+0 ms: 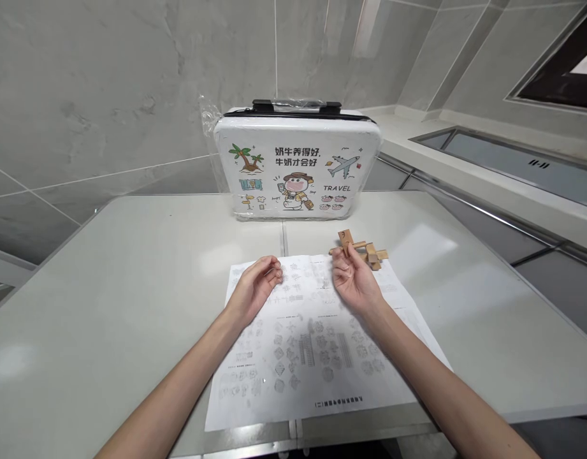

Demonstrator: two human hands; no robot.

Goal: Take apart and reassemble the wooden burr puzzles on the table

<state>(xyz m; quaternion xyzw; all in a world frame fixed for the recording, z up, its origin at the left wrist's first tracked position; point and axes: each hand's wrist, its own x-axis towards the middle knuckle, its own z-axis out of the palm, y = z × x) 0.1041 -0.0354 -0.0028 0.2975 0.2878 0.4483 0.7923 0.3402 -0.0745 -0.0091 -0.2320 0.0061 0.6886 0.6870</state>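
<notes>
My right hand [353, 277] pinches a light-brown wooden puzzle piece [345, 238] with a dark mark on its face. Just beyond that hand, several more wooden puzzle pieces [373, 255] lie in a small heap near the far right corner of the printed sheet [274, 401]. They partly overlap behind my fingers, so I cannot tell whether any are joined. Over the left part of the sheet, my left hand [255, 287] is loosely curled, its fingers a little apart, with nothing visible in it. The sheet bears rows of small grey diagrams, and its heading appears upside down.
A white case [297, 137] with cartoon travel pictures and a black handle stands upright at the table's back, in clear plastic wrap. The pale table [130, 306] has a seam down its middle. Grey tiled wall [106, 95] rises behind; a counter [503, 166] runs along the right.
</notes>
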